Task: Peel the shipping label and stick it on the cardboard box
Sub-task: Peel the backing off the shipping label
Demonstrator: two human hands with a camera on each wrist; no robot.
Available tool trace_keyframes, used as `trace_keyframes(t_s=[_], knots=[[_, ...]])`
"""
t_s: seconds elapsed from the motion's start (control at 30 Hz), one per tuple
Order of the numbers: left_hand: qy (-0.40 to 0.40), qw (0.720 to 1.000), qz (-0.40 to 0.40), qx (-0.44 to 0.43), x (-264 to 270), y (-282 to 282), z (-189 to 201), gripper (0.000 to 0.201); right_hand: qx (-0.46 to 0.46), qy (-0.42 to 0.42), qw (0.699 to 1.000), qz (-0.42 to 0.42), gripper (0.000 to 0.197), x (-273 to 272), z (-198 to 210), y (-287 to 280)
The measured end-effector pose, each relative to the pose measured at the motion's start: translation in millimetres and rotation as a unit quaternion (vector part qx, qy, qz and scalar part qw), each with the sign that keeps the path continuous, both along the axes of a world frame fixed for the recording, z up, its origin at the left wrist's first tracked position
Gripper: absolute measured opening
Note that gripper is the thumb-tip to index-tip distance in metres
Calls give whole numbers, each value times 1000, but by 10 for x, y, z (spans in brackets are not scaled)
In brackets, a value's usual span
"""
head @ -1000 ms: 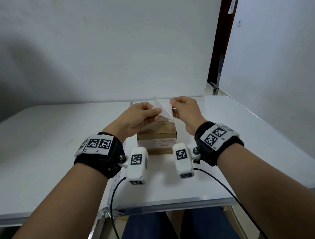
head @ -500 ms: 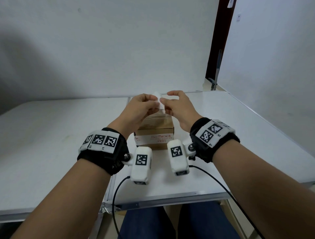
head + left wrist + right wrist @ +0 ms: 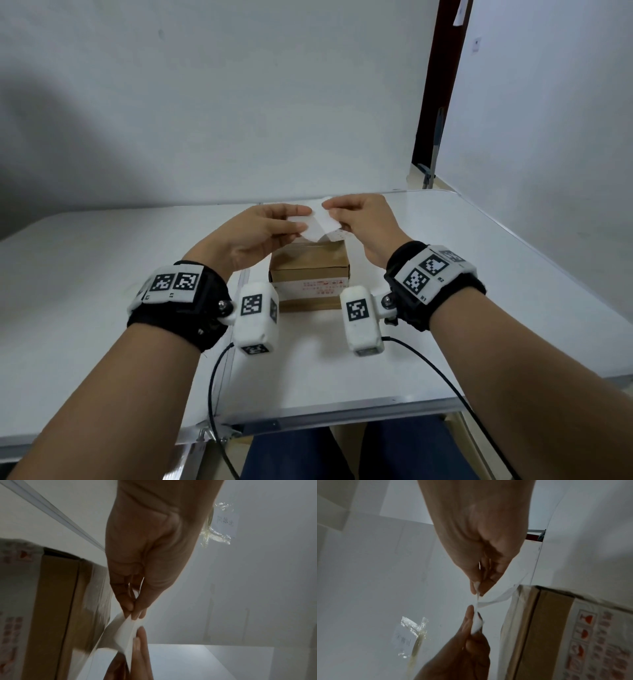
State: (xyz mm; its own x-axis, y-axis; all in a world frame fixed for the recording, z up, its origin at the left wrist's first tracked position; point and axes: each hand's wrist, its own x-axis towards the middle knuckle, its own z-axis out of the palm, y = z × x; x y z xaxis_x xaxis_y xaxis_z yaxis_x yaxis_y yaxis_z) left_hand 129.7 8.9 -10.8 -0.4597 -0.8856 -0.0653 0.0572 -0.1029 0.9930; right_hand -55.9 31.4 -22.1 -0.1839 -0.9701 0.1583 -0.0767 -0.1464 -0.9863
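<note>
Both my hands up over cardboard box (image 3: 310, 270), close together. Left hand (image 3: 255, 233) pinches one white layer of shipping label (image 3: 320, 224), right hand (image 3: 363, 224) pinches other, apparently to split sticker from backing. Thin, floppy paper, curling between pinches. Box: brown, taped, printed side strip, sits on white surface (image 3: 479, 274) directly below, ready for sticking.

1. We see the cardboard box (image 3: 310, 270) standing on the bench (image 3: 479, 281), near its middle.
2. We hold the shipping label (image 3: 320, 224) above the far part of the box.
3. Our left hand (image 3: 255, 236) is at the left of the label, our right hand (image 3: 364, 222) at its right.
4. A wall (image 3: 239, 102) stands behind the bench.
</note>
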Motion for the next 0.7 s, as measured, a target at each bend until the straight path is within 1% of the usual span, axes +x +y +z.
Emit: trace_keyframes(t_s=[0.1, 0.2, 0.33, 0.4, 0.47, 0.57, 0.63, 0.7], knots=[[-28, 999, -22, 4, 131, -39, 12, 28, 18, -19, 1000, 12, 20, -74, 44, -1], [-31, 999, -9, 2, 206, -66, 19, 26, 26, -32, 998, 39, 24, -100, 51, 17], [-42, 998, 44, -11, 145, -79, -1, 10, 36, -35, 998, 40, 21, -47, 25, 0], [-65, 996, 51, -26, 92, -79, -24, 4, 35, -16, 998, 39, 18, -24, 17, -6], [-85, 994, 55, -35, 74, -86, -40, 8, 27, 20, 999, 35, 16, -29, 27, -7], [-64, 996, 65, -25, 83, -100, -38, 15, 18, 40, 999, 29, 22, -60, 33, -10], [-41, 996, 82, -13, 76, -94, -26, 18, 16, 24, 999, 16, 25, -62, 21, -17], [-14, 995, 98, 4, 71, -97, -22, 20, 23, -11, 1000, 2, 26, -44, 4, -31]])
